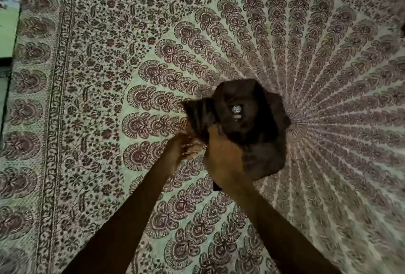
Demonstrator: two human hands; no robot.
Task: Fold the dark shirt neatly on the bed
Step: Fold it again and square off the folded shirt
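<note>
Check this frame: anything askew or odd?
The dark shirt is a bunched, uneven bundle rather than a flat fold, lifted by both hands: right hand gripping it, left hand at its corner. The patterned bedspread lies smooth.

The shirt (245, 124) lies bunched near the bedspread's (109, 65) centre; both hands (223, 155) meet it at seven o'clock.

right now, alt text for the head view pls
Two bare hands grip a bunched dark shirt over a bed's patterned bedspread; the left hand pinches its edge, the right hand clutches the bulk.
</note>
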